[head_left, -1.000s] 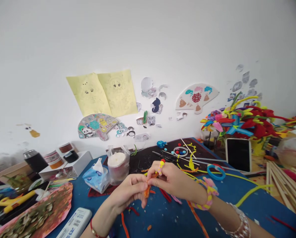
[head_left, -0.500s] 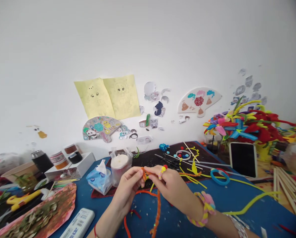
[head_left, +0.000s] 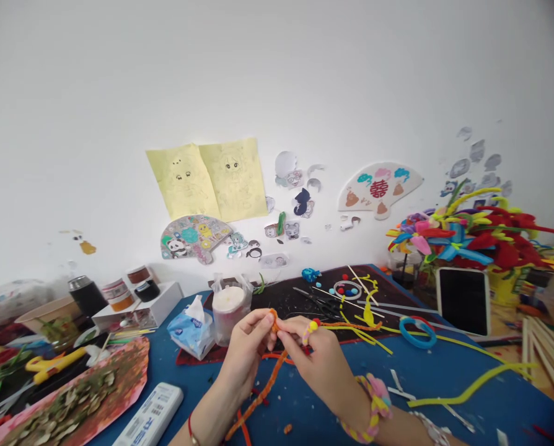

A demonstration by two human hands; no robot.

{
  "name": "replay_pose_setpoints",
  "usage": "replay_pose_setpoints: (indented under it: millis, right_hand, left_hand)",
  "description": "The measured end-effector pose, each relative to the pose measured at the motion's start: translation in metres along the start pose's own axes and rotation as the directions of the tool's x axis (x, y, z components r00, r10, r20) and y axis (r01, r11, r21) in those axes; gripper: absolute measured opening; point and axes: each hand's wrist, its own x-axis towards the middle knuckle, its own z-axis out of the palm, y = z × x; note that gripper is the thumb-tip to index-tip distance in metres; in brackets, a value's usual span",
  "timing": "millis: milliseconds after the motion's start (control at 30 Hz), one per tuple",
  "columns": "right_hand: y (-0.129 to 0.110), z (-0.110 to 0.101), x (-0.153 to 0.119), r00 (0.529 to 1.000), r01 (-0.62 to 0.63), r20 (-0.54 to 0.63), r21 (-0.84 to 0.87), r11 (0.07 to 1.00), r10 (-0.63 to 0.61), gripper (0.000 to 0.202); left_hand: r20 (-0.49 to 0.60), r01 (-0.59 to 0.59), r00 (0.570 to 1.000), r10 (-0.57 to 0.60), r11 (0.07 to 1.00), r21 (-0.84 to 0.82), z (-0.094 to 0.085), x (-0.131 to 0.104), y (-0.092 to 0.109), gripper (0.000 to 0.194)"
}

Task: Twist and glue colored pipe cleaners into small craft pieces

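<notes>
In the head view, the fingers of my left hand (head_left: 245, 348) and my right hand (head_left: 315, 353) meet at the middle of the desk. Both pinch the top of a fuzzy orange pipe cleaner (head_left: 264, 391), which forms a small bunched piece at the fingertips. Its twisted length hangs down to the lower left, below my left wrist. A thinner red-orange strand lies on the blue desk beneath my hands. On my right hand sits a ring with yellow and red pompoms, and a braided pink-yellow bracelet circles the wrist. Scissors (head_left: 318, 300) lie just beyond my hands.
Behind my left hand stand a tissue pack (head_left: 191, 329) and a bagged cup (head_left: 231, 313). To the right are a blue tape ring (head_left: 417, 334), yellow pipe cleaners (head_left: 467, 389), a tablet (head_left: 463, 301) and pipe-cleaner flowers (head_left: 456, 243). A yellow glue gun (head_left: 54, 365) lies left.
The hanging orange length has swung from below my right hand to the lower left. My fingertips have drawn closer around the bunched piece. The view has shifted slightly left.
</notes>
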Motion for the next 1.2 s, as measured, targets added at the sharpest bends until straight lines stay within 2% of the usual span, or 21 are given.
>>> replay_pose_setpoints:
  millis: [133, 200, 300, 400, 567, 700, 900, 1000, 1200]
  right_hand:
    - [0.000, 0.000, 0.000, 0.998, -0.059, 0.009, 0.015, 0.998, 0.059, 0.019]
    - [-0.002, -0.002, 0.003, 0.991, -0.129, 0.055, 0.093, 0.987, 0.124, 0.020]
    - [-0.006, -0.008, 0.008, 0.965, -0.249, 0.156, 0.277, 0.928, 0.213, 0.019]
    - [-0.009, -0.011, 0.011, 0.947, -0.309, 0.201, 0.343, 0.887, 0.252, 0.017]
    - [-0.006, -0.001, 0.005, 0.951, -0.310, 0.132, 0.370, 0.876, 0.280, 0.021]
    - [-0.005, 0.003, 0.003, 0.926, -0.377, 0.171, 0.414, 0.829, 0.335, 0.023]
    - [-0.009, 0.000, 0.000, 0.958, -0.273, 0.148, 0.223, 0.936, 0.244, 0.025]
    - [-0.010, 0.000, -0.001, 0.972, -0.215, 0.133, 0.182, 0.960, 0.192, 0.025]
    - [-0.011, 0.000, 0.001, 0.948, -0.296, 0.224, 0.353, 0.887, 0.227, 0.027]
  left_hand:
    - [-0.004, 0.033, 0.999, -0.033, 0.999, 0.024, -0.002, 0.002, 0.001, 0.029]
    - [0.010, 0.020, 1.000, -0.021, 0.999, 0.049, -0.003, 0.001, 0.003, 0.029]
    - [0.047, -0.061, 0.997, 0.055, 0.990, 0.128, -0.005, -0.001, 0.007, 0.021]
    - [0.033, -0.137, 0.991, 0.134, 0.971, 0.198, -0.004, -0.003, 0.008, 0.019]
    - [-0.050, -0.199, 0.975, 0.214, 0.955, 0.219, 0.000, -0.007, 0.003, 0.018]
    - [-0.080, -0.253, 0.955, 0.285, 0.926, 0.281, 0.004, -0.014, 0.003, 0.019]
    - [-0.084, -0.292, 0.929, 0.360, 0.854, 0.431, 0.005, -0.021, 0.003, 0.016]
    - [-0.060, -0.304, 0.927, 0.369, 0.837, 0.455, 0.004, -0.022, 0.002, 0.015]
    - [-0.013, -0.336, 0.915, 0.402, 0.782, 0.525, 0.001, -0.021, 0.004, 0.010]
